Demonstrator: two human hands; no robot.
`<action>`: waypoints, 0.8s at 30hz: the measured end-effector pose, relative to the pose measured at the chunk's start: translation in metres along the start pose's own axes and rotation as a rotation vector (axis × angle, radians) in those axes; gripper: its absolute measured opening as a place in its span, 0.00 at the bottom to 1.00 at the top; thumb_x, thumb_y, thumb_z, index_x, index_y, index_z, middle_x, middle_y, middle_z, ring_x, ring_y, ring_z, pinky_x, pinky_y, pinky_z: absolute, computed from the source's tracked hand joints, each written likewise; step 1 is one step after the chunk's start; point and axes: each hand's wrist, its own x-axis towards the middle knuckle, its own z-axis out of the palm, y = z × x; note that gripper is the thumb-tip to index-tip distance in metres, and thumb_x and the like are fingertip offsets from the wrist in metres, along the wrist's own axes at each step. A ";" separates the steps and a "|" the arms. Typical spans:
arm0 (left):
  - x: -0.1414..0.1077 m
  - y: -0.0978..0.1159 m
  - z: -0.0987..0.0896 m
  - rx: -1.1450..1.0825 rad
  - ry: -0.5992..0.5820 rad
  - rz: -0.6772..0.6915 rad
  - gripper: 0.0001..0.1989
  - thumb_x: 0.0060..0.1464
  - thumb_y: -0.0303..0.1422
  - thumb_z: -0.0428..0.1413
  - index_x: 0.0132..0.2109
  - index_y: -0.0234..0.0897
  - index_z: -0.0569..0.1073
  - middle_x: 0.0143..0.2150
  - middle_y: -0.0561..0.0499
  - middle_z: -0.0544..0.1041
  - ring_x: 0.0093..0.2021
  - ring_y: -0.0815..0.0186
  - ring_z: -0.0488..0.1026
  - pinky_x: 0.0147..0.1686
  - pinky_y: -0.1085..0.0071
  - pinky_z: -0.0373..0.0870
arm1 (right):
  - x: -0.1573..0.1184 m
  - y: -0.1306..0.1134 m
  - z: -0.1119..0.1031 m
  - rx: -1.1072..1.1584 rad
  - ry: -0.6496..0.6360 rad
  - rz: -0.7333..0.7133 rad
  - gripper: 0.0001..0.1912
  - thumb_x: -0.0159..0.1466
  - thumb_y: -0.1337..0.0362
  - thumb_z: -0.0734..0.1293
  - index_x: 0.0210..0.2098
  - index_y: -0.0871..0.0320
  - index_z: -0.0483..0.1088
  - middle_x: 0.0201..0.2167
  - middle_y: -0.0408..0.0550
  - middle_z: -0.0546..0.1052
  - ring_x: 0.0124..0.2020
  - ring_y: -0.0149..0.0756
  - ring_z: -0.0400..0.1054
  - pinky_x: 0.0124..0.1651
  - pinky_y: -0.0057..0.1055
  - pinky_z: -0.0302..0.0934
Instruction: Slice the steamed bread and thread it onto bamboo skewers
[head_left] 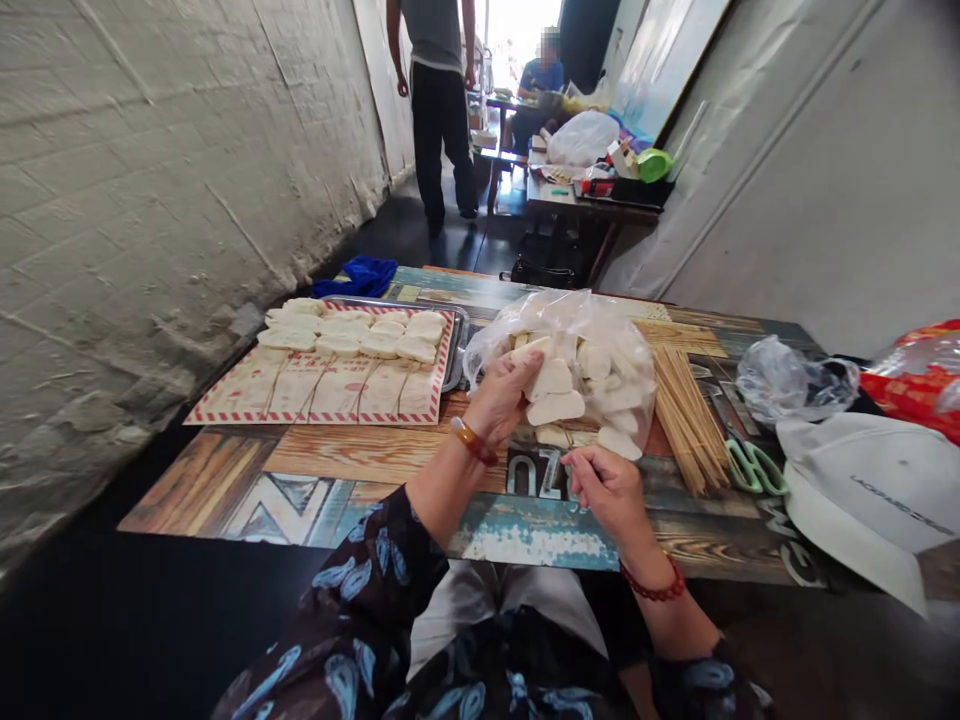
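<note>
My left hand is closed on a pale white slice at the left side of an open clear plastic bag. More white slices lie in and at the mouth of that bag. My right hand is just in front of the bag, its fingers pinched together around something thin that I cannot make out clearly. A bundle of wooden skewers lies to the right of the bag. At the left, rows of white pieces rest on a red-and-white edged paper sheet, with several skewers extending from them over the sheet.
Green-handled scissors, a white cap and a crumpled plastic bag are at the right. A blue cloth lies at the table's back left. A person stands beyond; another sits farther back near a cluttered table.
</note>
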 end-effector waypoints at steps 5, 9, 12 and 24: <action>-0.001 -0.003 0.003 0.028 0.002 0.003 0.24 0.42 0.45 0.72 0.40 0.32 0.79 0.33 0.45 0.83 0.40 0.57 0.82 0.39 0.66 0.79 | -0.001 0.000 0.002 0.017 0.004 0.004 0.16 0.70 0.56 0.64 0.33 0.58 0.77 0.17 0.39 0.72 0.14 0.26 0.64 0.19 0.24 0.56; -0.002 -0.002 0.004 0.045 0.004 0.017 0.25 0.41 0.46 0.72 0.41 0.32 0.79 0.33 0.46 0.83 0.37 0.59 0.81 0.37 0.68 0.78 | 0.000 -0.002 0.003 0.028 0.011 0.014 0.17 0.70 0.54 0.64 0.32 0.58 0.77 0.17 0.39 0.72 0.13 0.26 0.64 0.19 0.24 0.57; -0.002 0.001 0.003 0.026 -0.012 0.026 0.26 0.40 0.48 0.72 0.39 0.32 0.79 0.33 0.46 0.83 0.33 0.62 0.80 0.34 0.70 0.76 | 0.001 -0.002 0.004 0.031 0.029 0.018 0.19 0.70 0.52 0.64 0.32 0.58 0.77 0.17 0.40 0.72 0.14 0.27 0.64 0.19 0.24 0.58; 0.002 -0.018 -0.012 -0.031 -0.001 0.031 0.36 0.33 0.52 0.73 0.43 0.29 0.79 0.34 0.46 0.80 0.30 0.68 0.75 0.36 0.70 0.72 | -0.008 0.018 -0.006 -0.110 0.005 0.081 0.22 0.63 0.44 0.69 0.34 0.57 0.82 0.20 0.45 0.75 0.18 0.31 0.67 0.21 0.24 0.64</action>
